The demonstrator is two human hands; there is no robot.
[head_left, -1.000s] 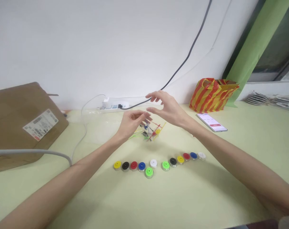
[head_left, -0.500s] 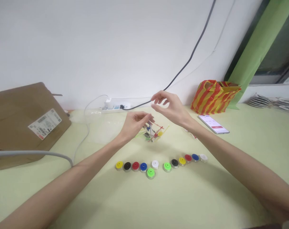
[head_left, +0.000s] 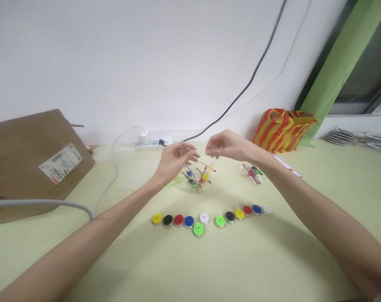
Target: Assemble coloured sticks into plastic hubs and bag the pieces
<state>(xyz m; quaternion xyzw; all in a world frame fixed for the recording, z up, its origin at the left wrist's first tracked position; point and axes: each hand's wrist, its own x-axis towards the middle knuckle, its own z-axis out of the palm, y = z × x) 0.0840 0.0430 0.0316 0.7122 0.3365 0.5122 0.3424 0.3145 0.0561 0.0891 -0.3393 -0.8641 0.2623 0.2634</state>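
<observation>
My left hand (head_left: pixel 174 159) and my right hand (head_left: pixel 228 144) are raised close together over the table, each with its fingers pinched on the top of a small clear bag of coloured sticks (head_left: pixel 198 177) that hangs between them. A second small bundle of coloured sticks (head_left: pixel 251 173) lies on the table just under my right wrist. In front of the hands, several small round caps (head_left: pixel 204 218) in yellow, black, red, blue, white and green lie in two rows on the pale green table (head_left: pixel 209 260).
A cardboard box (head_left: pixel 29 159) stands at the left with a grey cable (head_left: pixel 52 203) before it. A power strip (head_left: pixel 152 138) lies by the wall. A red-and-yellow striped bag (head_left: pixel 283 128) stands at the back right, with a phone (head_left: pixel 287 167) partly behind my right forearm.
My right hand has come down and closed into a pinch at the bag's top, beside my left hand. The second bundle of sticks now shows under my right wrist.
</observation>
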